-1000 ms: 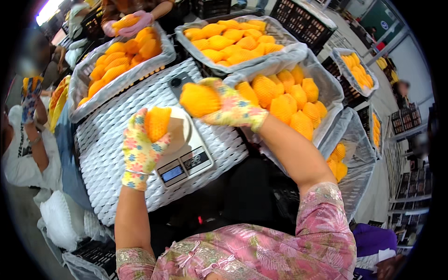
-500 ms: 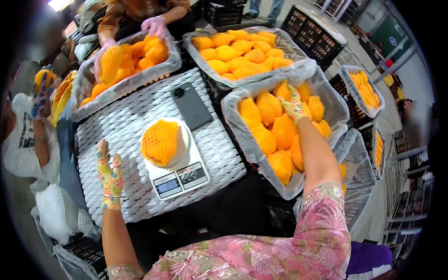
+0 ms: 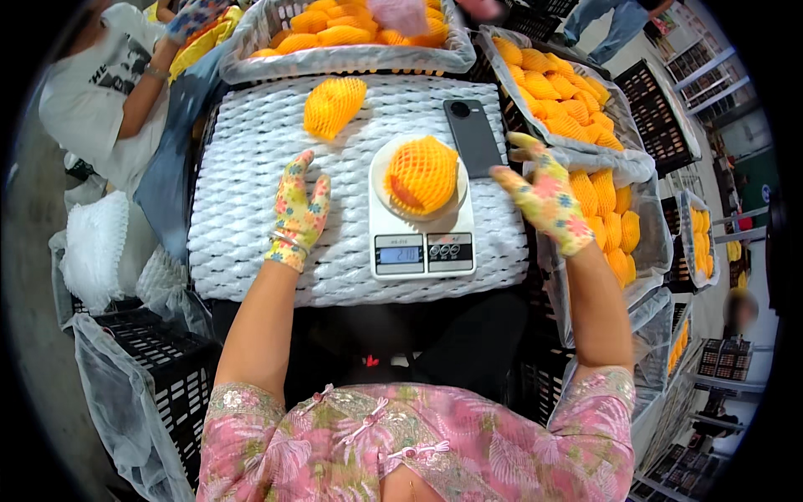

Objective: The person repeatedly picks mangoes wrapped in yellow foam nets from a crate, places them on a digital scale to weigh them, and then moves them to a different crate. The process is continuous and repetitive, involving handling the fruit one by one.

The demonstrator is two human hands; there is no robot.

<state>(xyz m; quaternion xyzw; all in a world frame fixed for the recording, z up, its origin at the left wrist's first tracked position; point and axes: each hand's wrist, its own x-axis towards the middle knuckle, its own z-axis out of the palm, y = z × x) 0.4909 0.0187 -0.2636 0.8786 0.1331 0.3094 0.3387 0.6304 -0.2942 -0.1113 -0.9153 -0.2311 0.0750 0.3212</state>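
Note:
A fruit in orange foam net (image 3: 421, 174) sits on the round plate of a white digital scale (image 3: 422, 248), on a white woven foam mat (image 3: 234, 243). Another netted piece (image 3: 333, 107) lies on the mat, up and left of the scale. My left hand (image 3: 297, 213), in a floral glove, is open and empty left of the scale, fingers upright. My right hand (image 3: 544, 197), gloved alike, has its fingers spread right of the scale, below a dark phone (image 3: 473, 139), beside the crate at the right.
Lined crates of netted fruit stand behind (image 3: 347, 63) and right (image 3: 652, 238). A co-worker in a white shirt (image 3: 100, 109) is at the left; a pink-gloved hand (image 3: 397, 15) is over the back crate. Lined black crates (image 3: 171, 360) are at the lower left.
The view has shifted. Since the earliest frame, both hands have let go of fruit. My right hand has come out of the right crate, and a second netted piece now lies on the mat.

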